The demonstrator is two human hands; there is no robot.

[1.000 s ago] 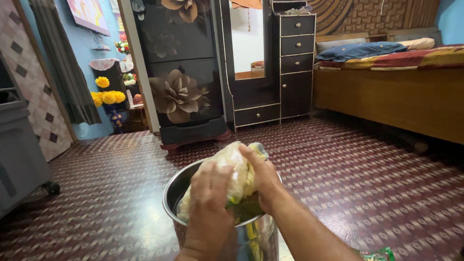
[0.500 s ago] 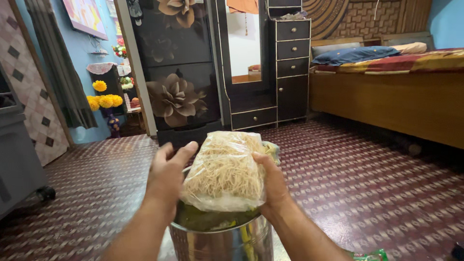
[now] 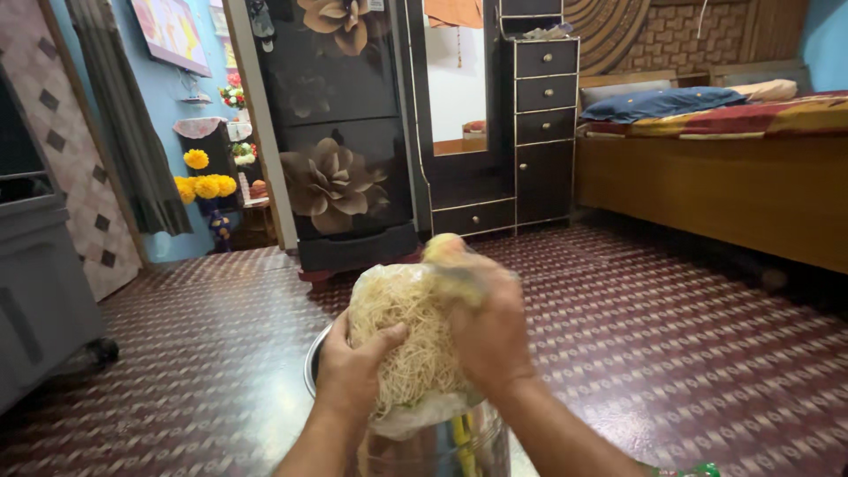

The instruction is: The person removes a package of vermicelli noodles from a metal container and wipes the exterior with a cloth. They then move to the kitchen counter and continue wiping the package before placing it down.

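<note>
Both hands have closed in on the noodle bag (image 3: 408,340), pressing it lower over the steel pot (image 3: 442,446).

Left hand (image 3: 353,371) and right hand (image 3: 490,331) grip its 2 sides. Patterned maroon floor (image 3: 671,336) lies open rightward; bed (image 3: 724,185) and dark cabinet (image 3: 340,168) stand well apart.

Right hand (image 3: 490,331) motion-blurred, fingers indistinct. Noodle bag (image 3: 411,340) and both hands hide most of steel pot (image 3: 442,446), its base cut off at 6 o'clock. Green packet (image 3: 689,471) cropped at 5 o'clock.
</note>
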